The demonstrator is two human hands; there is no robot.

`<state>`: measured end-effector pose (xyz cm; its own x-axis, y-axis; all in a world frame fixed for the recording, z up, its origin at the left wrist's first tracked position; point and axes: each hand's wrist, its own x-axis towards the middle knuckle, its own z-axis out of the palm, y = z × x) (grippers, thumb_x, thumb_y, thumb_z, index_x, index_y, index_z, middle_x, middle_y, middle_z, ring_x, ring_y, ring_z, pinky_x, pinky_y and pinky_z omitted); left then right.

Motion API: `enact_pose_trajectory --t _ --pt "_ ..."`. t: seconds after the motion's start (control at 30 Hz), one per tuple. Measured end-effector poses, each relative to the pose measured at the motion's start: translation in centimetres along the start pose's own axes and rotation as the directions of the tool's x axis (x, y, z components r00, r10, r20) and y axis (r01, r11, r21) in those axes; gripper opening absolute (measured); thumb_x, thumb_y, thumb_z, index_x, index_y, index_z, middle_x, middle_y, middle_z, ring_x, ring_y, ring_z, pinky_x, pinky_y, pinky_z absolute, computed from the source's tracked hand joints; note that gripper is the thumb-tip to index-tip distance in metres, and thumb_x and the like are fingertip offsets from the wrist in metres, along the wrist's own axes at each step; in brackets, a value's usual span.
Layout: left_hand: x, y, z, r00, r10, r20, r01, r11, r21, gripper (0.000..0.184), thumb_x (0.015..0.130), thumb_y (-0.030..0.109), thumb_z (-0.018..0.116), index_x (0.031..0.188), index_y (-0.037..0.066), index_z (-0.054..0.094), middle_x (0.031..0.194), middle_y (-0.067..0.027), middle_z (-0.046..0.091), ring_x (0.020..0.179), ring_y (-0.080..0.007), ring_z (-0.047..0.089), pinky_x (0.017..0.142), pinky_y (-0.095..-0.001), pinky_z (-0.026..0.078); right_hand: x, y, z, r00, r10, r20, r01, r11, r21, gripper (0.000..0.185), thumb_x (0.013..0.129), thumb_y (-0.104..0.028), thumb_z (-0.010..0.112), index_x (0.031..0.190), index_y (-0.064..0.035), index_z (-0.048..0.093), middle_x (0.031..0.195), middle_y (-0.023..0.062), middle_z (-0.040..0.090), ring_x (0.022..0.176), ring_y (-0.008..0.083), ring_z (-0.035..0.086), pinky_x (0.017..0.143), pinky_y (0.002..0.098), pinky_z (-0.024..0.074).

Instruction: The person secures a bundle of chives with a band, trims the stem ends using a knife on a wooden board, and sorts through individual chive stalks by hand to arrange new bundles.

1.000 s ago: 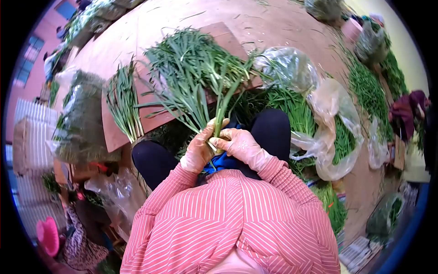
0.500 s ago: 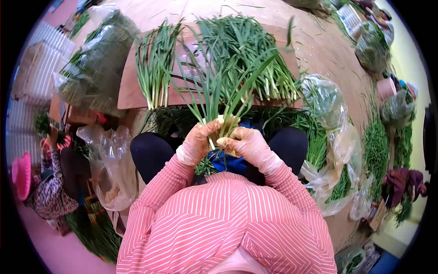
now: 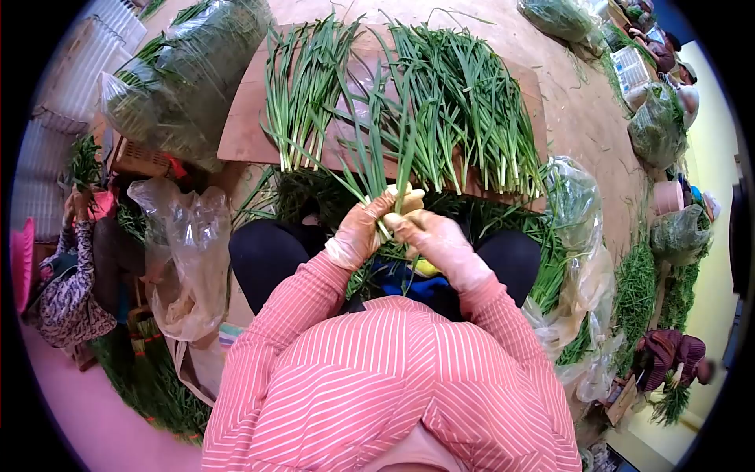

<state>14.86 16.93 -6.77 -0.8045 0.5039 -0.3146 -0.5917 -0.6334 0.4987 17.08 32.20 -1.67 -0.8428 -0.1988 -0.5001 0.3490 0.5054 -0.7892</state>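
My left hand (image 3: 362, 228), in a pale stained glove, is closed around a few green leafy stalks (image 3: 374, 161) whose white ends point down toward me. Against them, on the right, my right hand (image 3: 440, 244) has its gloved fingers pinched at the stalks' lower part; what exactly it grips is too small to tell. Beyond my hands lies a board (image 3: 244, 118) bearing a smaller bunch of greens (image 3: 303, 90) on the left and a larger pile (image 3: 464, 110) on the right.
Plastic bags of greens stand at the upper left (image 3: 189, 79) and right (image 3: 578, 197). An empty-looking clear bag (image 3: 185, 259) lies left of my knee. One person (image 3: 71, 291) sits at the left, another (image 3: 668, 358) bends at the right. Loose greens (image 3: 633, 299) lie along the right.
The view has turned, so the board now lies straighter before me. Fewer stalks stand between my hands, and my right hand has shifted slightly over their lower ends.
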Motion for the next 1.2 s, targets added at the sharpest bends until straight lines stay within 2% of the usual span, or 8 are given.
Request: enact_pose_trajectory --t 0.13,0.4,0.57,0.6,0.77,0.97,1.1,1.2 --pt "0.0 0.2 -0.6 0.99 -0.12 0.075 0.1 0.968 0.232 0.056 0.095 0.043 0.045 0.133 0.003 0.043 0.119 -0.0102 0.059 0.087 -0.0159 0.062 0.064 -0.0258 0.053 2.0 -0.3 1.3 0.968 0.058 0.243 -0.077 0.994 0.072 0.051 0.087 -0.046 0.058 0.098 0.0037 0.06 0.069 0.006 0.063 0.053 0.0112 0.058 0.046 0.0218 0.0452" --pt "0.0 0.0 -0.1 0.991 -0.136 0.008 0.136 0.991 0.018 0.055 0.09 0.031 0.059 0.135 0.005 0.042 0.089 -0.0034 0.061 0.085 -0.0176 0.062 0.074 -0.0324 0.053 0.9 -0.2 1.1 0.929 0.17 0.328 -0.148 0.985 -0.09 0.036 0.091 -0.035 0.053 0.096 -0.0011 0.061 0.059 0.0014 0.058 0.047 0.0118 0.053 0.044 0.0259 0.0423" --pt "1.0 -0.8 -1.0 0.996 -0.086 0.008 0.086 0.996 -0.003 0.047 0.091 0.031 0.058 0.126 0.002 0.05 0.077 -0.0015 0.057 0.082 -0.0163 0.061 0.074 -0.0303 0.051 1.7 3.3 3.1 0.994 -0.11 0.015 0.109 0.952 -0.287 0.038 0.09 -0.034 0.052 0.106 0.0009 0.055 0.074 0.0088 0.065 0.061 0.019 0.063 0.058 0.0308 0.0499" --pt "0.8 -0.3 -0.6 0.994 -0.103 -0.029 0.105 0.992 0.064 0.045 0.092 0.034 0.055 0.123 0.002 0.052 0.079 -0.0038 0.06 0.079 -0.0157 0.061 0.072 -0.0295 0.051 1.0 1.1 2.9 0.987 0.1 0.128 -0.116 0.985 0.124 0.039 0.091 -0.032 0.051 0.112 0.0011 0.051 0.082 0.0118 0.067 0.067 0.0219 0.066 0.064 0.0323 0.0509" --pt "1.5 -1.0 -0.5 0.994 -0.071 -0.087 0.078 0.993 0.085 0.038 0.093 0.032 0.054 0.117 0.003 0.055 0.078 -0.0053 0.061 0.074 -0.0157 0.06 0.068 -0.0289 0.051 1.4 3.0 4.2 0.979 0.174 0.101 -0.188 0.971 0.15 0.035 0.093 -0.036 0.048 0.107 -0.0042 0.053 0.078 0.0085 0.065 0.058 0.0185 0.06 0.053 0.0319 0.0471" --pt "2.4 -0.5 -0.5 0.924 -0.071 -0.376 0.075 0.997 -0.002 0.029 0.091 0.024 0.059 0.11 0.003 0.06 0.063 0.0015 0.049 0.061 -0.0144 0.053 0.062 -0.0275 0.049 1.1 3.3 4.1 0.96 -0.227 -0.166 0.088 0.803 -0.59 0.028 0.091 -0.034 0.05 0.093 -0.0063 0.053 0.074 0.0199 0.062 0.065 0.0384 0.059 0.062 0.045 0.0484" --pt "3.8 0.7 -1.0 0.901 0.121 -0.417 -0.181 0.978 -0.108 0.026 0.092 0.023 0.056 0.108 0.004 0.061 0.059 0.004 0.04 0.057 -0.0095 0.046 0.061 -0.0285 0.05 2.2 4.1 1.7 0.981 0.084 -0.177 0.044 0.787 0.615 0.031 0.093 -0.041 0.05 0.093 -0.0104 0.054 0.072 0.0043 0.061 0.06 0.0158 0.06 0.05 0.0262 0.045" --pt "3.6 0.4 -0.6 0.902 0.177 -0.393 -0.237 0.966 -0.108 0.027 0.092 0.02 0.055 0.113 0.003 0.059 0.068 0.0038 0.045 0.061 -0.0093 0.048 0.067 -0.0283 0.05 4.0 5.2 1.4 0.949 0.172 -0.265 0.08 0.681 0.728 0.039 0.094 -0.049 0.043 0.095 -0.0109 0.052 0.08 0.0002 0.061 0.063 0.0109 0.06 0.048 0.0206 0.0421"
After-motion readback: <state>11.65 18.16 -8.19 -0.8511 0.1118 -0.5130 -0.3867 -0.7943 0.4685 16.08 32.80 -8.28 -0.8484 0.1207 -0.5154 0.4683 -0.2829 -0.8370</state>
